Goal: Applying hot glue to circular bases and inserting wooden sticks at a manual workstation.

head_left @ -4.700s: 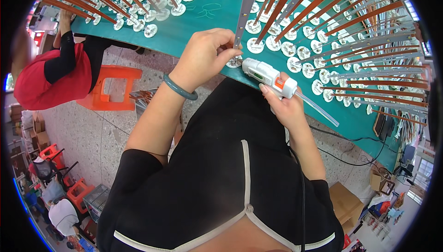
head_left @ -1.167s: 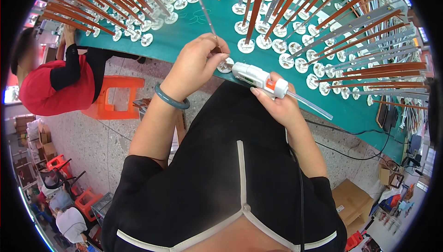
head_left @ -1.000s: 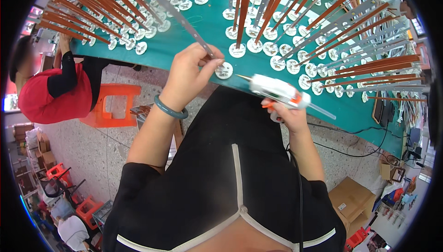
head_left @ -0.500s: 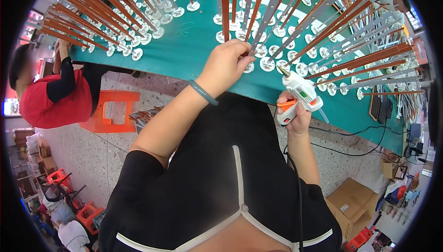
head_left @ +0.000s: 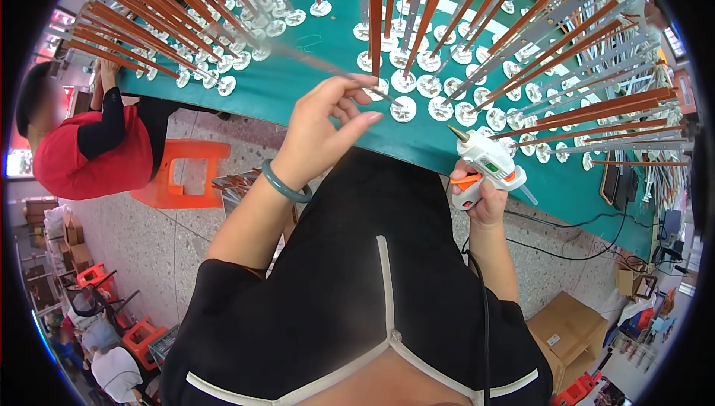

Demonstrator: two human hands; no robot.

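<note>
My right hand (head_left: 482, 199) wraps round a white hot glue gun (head_left: 488, 162) with an orange trigger, its brass nozzle pointing up and left toward the table edge. A clear glue stick sticks out of its rear. My left hand (head_left: 326, 125), with a green bangle on the wrist, has its thumb stretched apart from loosely curled fingers. Across these fingers slants a thin strip (head_left: 328, 66), blurred by motion and leaning left. Its lower end reaches a round white base (head_left: 403, 110) near the front edge. Whether the fingers press on the strip is unclear.
On the green table (head_left: 290, 97) stand many brown and grey strips (head_left: 428, 15) on round white bases, at left and right. A co-worker in red (head_left: 89, 149) sits at the left beside an orange stool (head_left: 186, 171). Black cables (head_left: 566, 257) hang at right above a cardboard box (head_left: 570, 331).
My left hand has drawn back leftward from the bases, its thumb spreading from the fingers. A strip now leans left across it. The glue gun has stayed almost in place.
</note>
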